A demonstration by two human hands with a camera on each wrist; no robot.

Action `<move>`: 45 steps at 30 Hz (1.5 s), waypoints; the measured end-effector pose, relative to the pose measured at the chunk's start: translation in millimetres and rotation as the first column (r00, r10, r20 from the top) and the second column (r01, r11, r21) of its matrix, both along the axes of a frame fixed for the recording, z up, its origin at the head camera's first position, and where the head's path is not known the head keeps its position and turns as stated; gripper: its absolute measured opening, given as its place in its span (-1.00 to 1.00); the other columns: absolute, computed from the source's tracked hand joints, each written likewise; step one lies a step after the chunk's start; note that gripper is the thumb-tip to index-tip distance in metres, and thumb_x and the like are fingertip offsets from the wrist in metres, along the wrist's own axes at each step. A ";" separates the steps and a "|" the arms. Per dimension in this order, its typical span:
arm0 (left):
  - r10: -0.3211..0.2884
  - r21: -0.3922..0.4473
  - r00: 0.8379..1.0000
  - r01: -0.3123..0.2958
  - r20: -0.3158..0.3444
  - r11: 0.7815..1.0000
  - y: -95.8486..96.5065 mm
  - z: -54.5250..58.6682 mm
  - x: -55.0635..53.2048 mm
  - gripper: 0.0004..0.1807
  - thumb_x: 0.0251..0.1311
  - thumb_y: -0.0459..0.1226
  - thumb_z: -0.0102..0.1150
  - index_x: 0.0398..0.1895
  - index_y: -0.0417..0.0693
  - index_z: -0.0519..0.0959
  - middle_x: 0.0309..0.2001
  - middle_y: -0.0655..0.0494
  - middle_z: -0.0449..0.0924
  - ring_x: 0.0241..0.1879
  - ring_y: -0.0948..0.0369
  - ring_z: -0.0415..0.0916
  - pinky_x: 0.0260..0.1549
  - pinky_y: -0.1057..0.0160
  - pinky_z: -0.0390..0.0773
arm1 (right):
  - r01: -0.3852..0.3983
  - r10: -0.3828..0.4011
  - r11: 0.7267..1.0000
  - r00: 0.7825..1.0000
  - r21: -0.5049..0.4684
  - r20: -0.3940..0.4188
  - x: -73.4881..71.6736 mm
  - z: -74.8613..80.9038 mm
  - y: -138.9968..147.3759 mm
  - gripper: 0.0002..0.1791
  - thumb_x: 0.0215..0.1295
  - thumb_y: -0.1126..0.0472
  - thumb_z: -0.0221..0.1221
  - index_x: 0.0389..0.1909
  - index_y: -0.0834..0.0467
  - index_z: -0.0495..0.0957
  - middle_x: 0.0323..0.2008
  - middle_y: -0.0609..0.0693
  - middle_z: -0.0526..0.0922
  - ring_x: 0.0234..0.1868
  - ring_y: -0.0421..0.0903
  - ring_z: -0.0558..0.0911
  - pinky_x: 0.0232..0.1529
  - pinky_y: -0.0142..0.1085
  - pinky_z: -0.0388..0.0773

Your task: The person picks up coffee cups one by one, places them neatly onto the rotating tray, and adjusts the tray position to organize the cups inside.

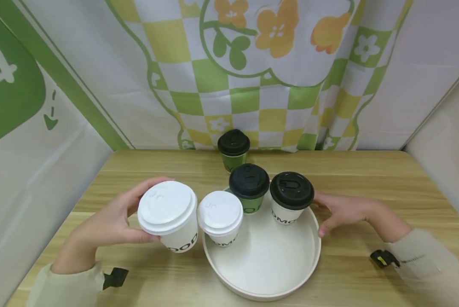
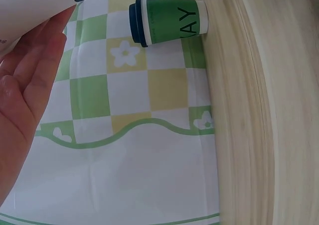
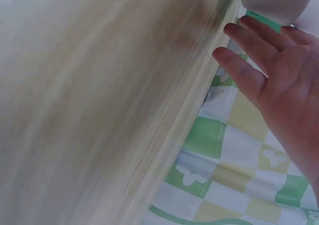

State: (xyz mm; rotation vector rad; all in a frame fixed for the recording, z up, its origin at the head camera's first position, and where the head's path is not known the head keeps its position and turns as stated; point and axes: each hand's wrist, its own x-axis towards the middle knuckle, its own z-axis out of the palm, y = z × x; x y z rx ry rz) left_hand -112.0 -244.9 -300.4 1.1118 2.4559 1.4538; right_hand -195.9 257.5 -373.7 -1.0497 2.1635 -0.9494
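Note:
My left hand (image 1: 116,219) grips a large white paper cup (image 1: 181,236) with a white lid, thumb in front and fingers around the far side. The cup is at the left of a round cream tray (image 1: 265,294). A smaller white-lidded cup (image 1: 219,211) stands at the tray's left rim, with a green cup (image 1: 252,204) and a black-lidded white cup (image 1: 288,213) toward its back. Beside the tray's right rim is my right hand (image 1: 344,211), fingers extended near the black-lidded white cup and partly hidden behind it. The right wrist view shows its fingers (image 3: 244,78) spread and holding nothing.
Another green cup (image 1: 234,160) with a black lid stands behind the tray, close to the checkered curtain (image 1: 248,102). The wooden table (image 1: 371,170) ends at the curtain at the back. White panels rise at the left and right.

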 end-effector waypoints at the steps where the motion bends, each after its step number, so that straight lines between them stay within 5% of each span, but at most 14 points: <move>1: -0.005 -0.001 1.000 0.005 0.000 1.000 0.0 -0.2 0.4 0.11 -0.29 -0.53 0.55 0.47 -0.18 0.20 0.27 0.05 0.47 0.24 0.30 0.45 0.18 0.42 0.46 | 0.010 -0.010 1.000 1.000 0.007 -0.003 1.7 0.4 0.1 0.23 -0.03 0.14 0.50 0.51 0.42 -0.10 0.48 0.48 0.04 0.45 0.54 0.05 0.32 0.46 0.08; 17: -0.078 0.019 0.997 0.079 -0.015 0.997 7.0 -3.4 1.5 0.11 -0.28 -0.49 0.57 0.46 -0.20 0.20 0.26 0.02 0.48 0.22 0.26 0.48 0.22 0.38 0.44 | 0.100 -0.098 0.995 0.981 0.006 -0.165 32.3 -6.0 5.0 0.21 -0.02 0.03 0.50 0.51 0.36 -0.03 0.43 0.45 0.19 0.40 0.50 0.21 0.29 0.40 0.18; 26: -0.131 0.028 0.991 0.132 -0.041 0.991 21.4 -4.0 0.2 0.10 -0.27 -0.44 0.60 0.44 -0.22 0.21 0.27 0.05 0.47 0.25 0.27 0.45 0.24 0.38 0.45 | 0.125 -0.121 0.992 0.967 0.004 -0.225 45.2 -6.9 5.0 0.22 0.00 0.00 0.48 0.57 0.15 -0.09 0.45 0.35 0.23 0.39 0.41 0.29 0.43 -0.17 0.25; 45: -0.211 0.017 0.977 0.211 -0.032 0.977 54.7 -5.6 -0.2 0.10 -0.23 -0.27 0.65 0.45 -0.13 0.22 0.31 0.05 0.44 0.31 0.23 0.39 0.27 0.25 0.47 | 0.156 -0.154 0.988 0.960 -0.010 -0.233 58.9 -7.8 0.7 0.26 0.01 -0.01 0.47 0.57 0.22 -0.14 0.45 0.38 0.21 0.36 0.37 0.37 0.39 0.00 0.33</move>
